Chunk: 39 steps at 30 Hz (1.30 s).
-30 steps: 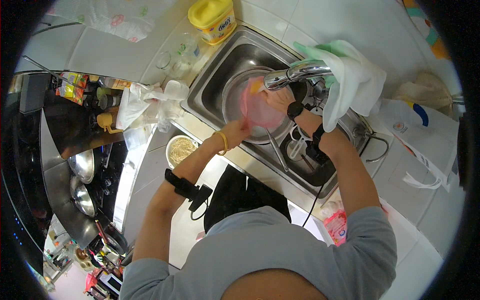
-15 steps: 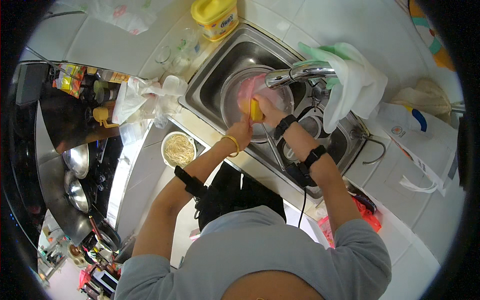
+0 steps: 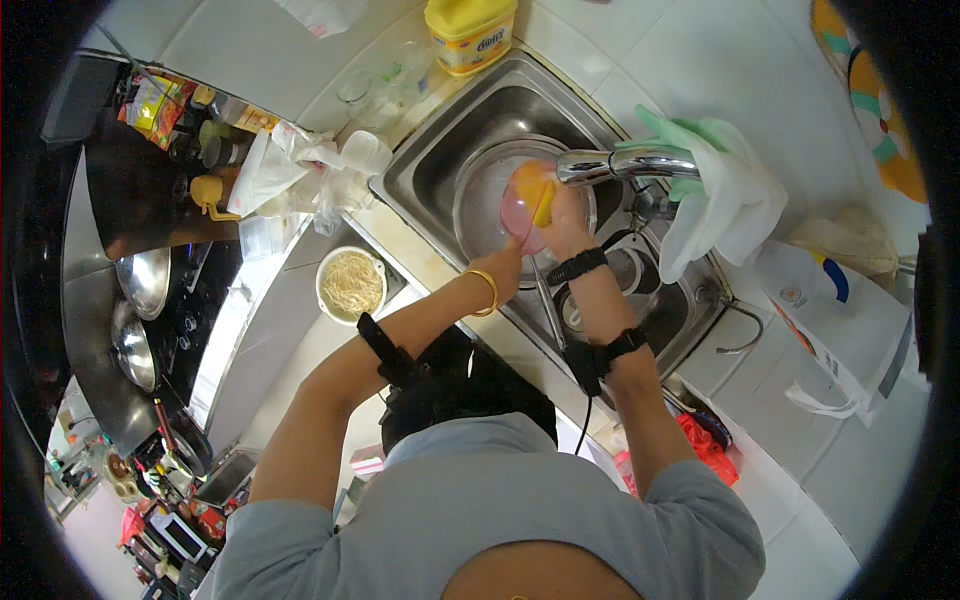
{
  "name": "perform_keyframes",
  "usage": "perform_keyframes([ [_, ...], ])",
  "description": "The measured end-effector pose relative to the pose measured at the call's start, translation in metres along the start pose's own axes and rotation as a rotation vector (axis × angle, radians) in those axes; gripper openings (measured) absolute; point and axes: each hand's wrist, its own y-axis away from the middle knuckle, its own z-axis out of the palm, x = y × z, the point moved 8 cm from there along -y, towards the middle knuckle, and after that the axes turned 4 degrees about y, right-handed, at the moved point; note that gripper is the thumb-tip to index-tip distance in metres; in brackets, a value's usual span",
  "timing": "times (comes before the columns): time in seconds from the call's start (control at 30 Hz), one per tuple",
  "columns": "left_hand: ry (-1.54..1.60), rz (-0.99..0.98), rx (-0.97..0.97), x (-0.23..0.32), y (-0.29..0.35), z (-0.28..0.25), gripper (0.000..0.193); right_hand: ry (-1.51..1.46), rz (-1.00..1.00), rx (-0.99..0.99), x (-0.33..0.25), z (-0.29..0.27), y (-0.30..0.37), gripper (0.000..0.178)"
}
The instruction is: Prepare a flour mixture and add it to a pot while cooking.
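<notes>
Over a round metal basin (image 3: pixel 474 190) in the left bowl of the sink, I hold a translucent pink bowl (image 3: pixel 514 213) under the faucet (image 3: pixel 620 164). My left hand (image 3: pixel 503 268) grips the near edge of the pink bowl, fingers closed on its rim. My right hand (image 3: pixel 570 226) is closed around a yellow sponge (image 3: pixel 543 204), pressed against the inside of the bowl. Part of the sponge and the fingertips are hidden by the hand and the bowl's wall.
White and green cloths (image 3: pixel 722 190) hang over the faucet's base. Lids or dishes (image 3: pixel 630 265) lie in the right sink bowl. A yellow tub (image 3: pixel 470 38) stands behind the sink. A white colander of bean sprouts (image 3: pixel 352 284) sits at the left; a paper bag (image 3: pixel 835 310) lies on the right.
The pink bowl has turned its inside more toward me. The sponge and my right hand have moved up and right, into the bowl. My left hand keeps hold of the rim.
</notes>
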Motion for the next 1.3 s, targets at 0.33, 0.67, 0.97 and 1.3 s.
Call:
perform_keyframes([
  [0.33, 0.023, -0.093, 0.086, 0.006, 0.005, -0.035, 0.044, 0.930, -0.344, -0.397, 0.012, 0.015, 0.022, 0.028],
  [0.67, 1.607, -0.283, -0.268, 0.013, -0.011, 0.012, 0.020, 0.154, -0.118, -0.211, 0.016, -0.021, 0.014, 0.024],
  [0.97, 1.671, -0.207, -0.109, 0.011, -0.014, 0.019, 0.031, 0.898, -0.179, -0.221, 0.006, -0.072, 0.003, 0.038],
  [1.3, 1.524, -0.117, -0.188, 0.023, 0.004, -0.022, 0.040, 0.494, -0.390, 0.097, -0.046, -0.066, 0.025, 0.065],
])
